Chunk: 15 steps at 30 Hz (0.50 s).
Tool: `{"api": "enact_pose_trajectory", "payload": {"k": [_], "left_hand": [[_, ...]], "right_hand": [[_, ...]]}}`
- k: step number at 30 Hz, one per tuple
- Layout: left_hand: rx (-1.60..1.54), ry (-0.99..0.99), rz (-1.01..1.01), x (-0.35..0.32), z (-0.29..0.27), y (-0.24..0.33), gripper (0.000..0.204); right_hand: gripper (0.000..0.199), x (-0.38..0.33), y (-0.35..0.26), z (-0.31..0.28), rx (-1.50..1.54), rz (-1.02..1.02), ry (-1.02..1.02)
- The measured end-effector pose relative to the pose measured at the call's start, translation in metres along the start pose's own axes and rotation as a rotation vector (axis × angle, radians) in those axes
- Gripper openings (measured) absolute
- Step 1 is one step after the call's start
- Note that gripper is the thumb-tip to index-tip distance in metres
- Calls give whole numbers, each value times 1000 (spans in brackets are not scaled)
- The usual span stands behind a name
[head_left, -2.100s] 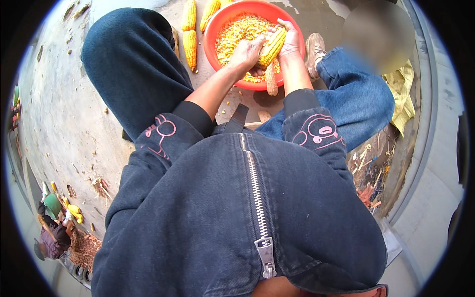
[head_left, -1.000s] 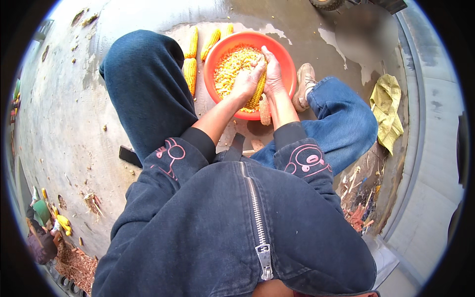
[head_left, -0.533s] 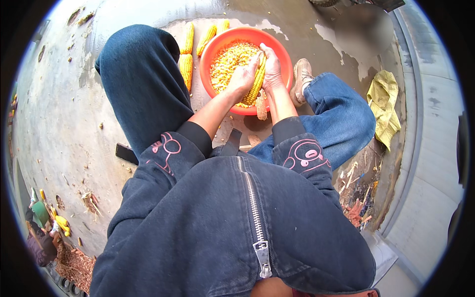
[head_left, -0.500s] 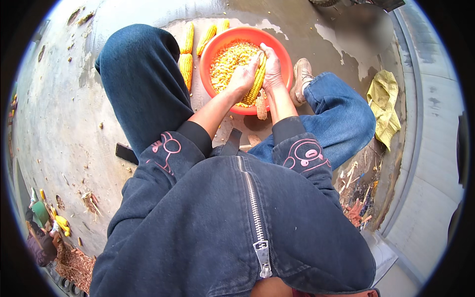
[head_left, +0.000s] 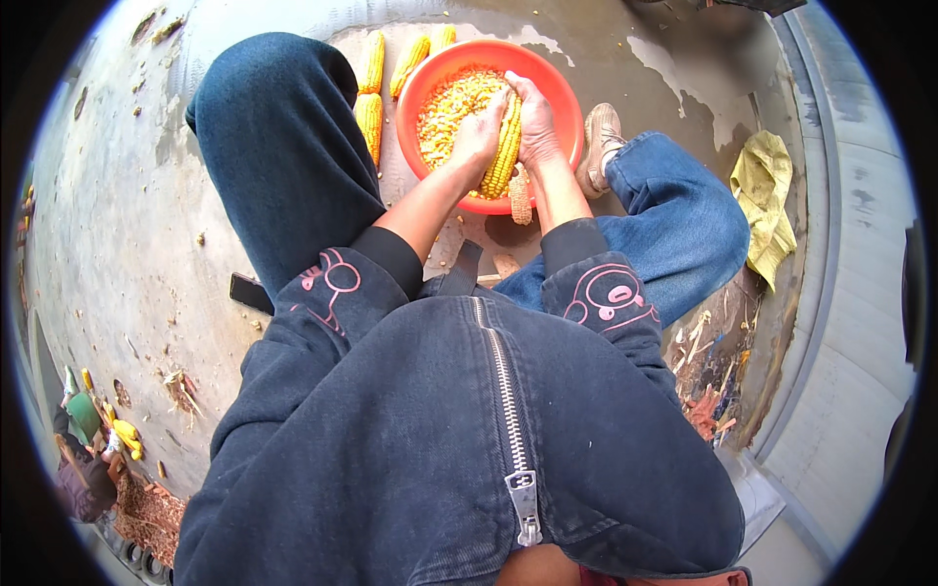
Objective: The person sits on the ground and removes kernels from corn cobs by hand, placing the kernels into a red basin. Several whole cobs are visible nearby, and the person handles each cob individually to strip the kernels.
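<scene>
An orange bowl sits on the concrete ground between my legs, filled with loose yellow corn kernels. Over its near right side both hands clasp one yellow corn cob, held nearly upright. My left hand grips the cob from the left and my right hand wraps it from the right. A bare stripped cob lies against the bowl's near rim.
Three whole corn cobs lie on the ground left of the bowl. My knees in blue jeans flank the bowl, with a shoe at right. A yellow cloth lies by the right wall. Another person crouches far left.
The view has shifted a little, and the cob has turned from tilted across the bowl to nearly upright at its right side. Both hands have stayed on it.
</scene>
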State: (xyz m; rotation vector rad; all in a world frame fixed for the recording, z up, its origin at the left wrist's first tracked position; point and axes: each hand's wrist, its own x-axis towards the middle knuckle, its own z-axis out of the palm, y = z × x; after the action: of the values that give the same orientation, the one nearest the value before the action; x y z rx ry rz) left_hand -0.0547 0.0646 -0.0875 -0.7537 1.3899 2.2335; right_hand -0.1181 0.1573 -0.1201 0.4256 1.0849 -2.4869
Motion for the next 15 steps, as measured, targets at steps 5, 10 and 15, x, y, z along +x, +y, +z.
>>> {"api": "enact_pose_trajectory", "payload": {"k": [5, 10, 15], "left_hand": [[219, 28, 179, 27, -14, -15, 50], [525, 20, 303, 30, -15, -4, 39], [856, 23, 556, 20, -16, 4, 50]], "right_hand": [[18, 14, 2, -8, 54, 9, 71], [24, 16, -9, -33, -55, -144, 436], [35, 18, -4, -27, -124, -286, 703]]}}
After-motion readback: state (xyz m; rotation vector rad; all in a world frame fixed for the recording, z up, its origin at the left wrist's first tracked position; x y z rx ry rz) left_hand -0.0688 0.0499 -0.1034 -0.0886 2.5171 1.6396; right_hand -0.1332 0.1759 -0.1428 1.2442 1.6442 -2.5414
